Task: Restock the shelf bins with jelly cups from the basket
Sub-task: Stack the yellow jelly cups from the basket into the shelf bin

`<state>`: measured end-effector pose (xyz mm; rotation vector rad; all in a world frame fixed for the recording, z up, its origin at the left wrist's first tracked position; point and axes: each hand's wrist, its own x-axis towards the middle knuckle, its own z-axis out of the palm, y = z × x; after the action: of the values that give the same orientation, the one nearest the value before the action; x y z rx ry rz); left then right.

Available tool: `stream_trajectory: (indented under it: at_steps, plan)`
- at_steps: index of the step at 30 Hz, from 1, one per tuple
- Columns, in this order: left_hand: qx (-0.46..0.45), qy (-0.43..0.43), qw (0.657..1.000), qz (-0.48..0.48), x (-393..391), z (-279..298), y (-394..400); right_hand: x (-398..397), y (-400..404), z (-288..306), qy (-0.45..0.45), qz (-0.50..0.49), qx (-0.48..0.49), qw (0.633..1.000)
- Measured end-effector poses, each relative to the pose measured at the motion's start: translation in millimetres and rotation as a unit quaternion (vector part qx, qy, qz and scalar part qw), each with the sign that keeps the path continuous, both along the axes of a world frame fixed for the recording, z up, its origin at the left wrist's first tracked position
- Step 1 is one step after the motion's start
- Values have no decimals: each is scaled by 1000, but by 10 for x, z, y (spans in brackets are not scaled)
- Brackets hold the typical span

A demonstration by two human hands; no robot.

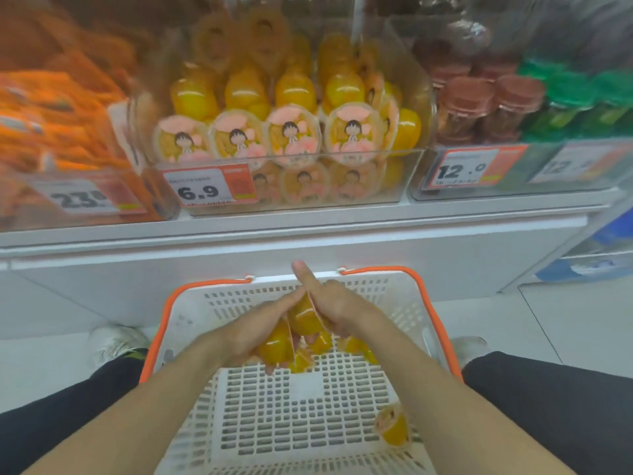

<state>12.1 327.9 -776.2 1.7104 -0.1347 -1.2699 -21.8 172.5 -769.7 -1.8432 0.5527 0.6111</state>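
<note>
Hands (301, 323) around half-hidden jelly cups (301, 318)

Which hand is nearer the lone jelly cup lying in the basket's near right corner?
Right. The right hand is up over the basket's middle, its forearm passing beside the lone jelly cup; the left hand is farther left.

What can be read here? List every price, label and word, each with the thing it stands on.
"6.9": tag on the jelly cup bin.
"12.0": tag on the brown jar bin.
"23", last digits blurred: tag on the orange packet bin.
"12", faint: tag before the green jars.
Small print on all tags: blurred.
Cup lids: a cartoon figure, no legible words.
</note>
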Motion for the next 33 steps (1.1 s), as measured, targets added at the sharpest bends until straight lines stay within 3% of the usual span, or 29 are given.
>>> stream_trajectory:
  at_steps: [2,4,8,12,15,20,23,28,33]
  plan:
    - [-20,-13,1000,-14,100,289,-23,76,-22,271,-47,61,-126,989]
    - [-47,-9,999,7,193,559,6,167,-64,526,-72,77,-166,981]
    - [-85,-47,988,120,350,985,33,304,-94,1027,-89,59,19,994]
    - [-136,-76,960,234,403,1217,22,389,-215,1423,-83,12,158,984]
    - [-188,-85,949,239,379,1334,5,327,-251,1609,-107,-19,200,974]
    - [-237,-171,928,231,372,1421,-52,109,-236,1671,-93,-62,273,956]
    - [-245,-202,916,244,412,1426,-27,117,-261,1755,-113,-11,210,971]
    - [-257,-207,917,224,469,1468,-10,179,-354,1816,-241,24,58,968]
    - [-275,-188,917,218,496,1519,-61,203,-379,1818,-331,32,45,942]
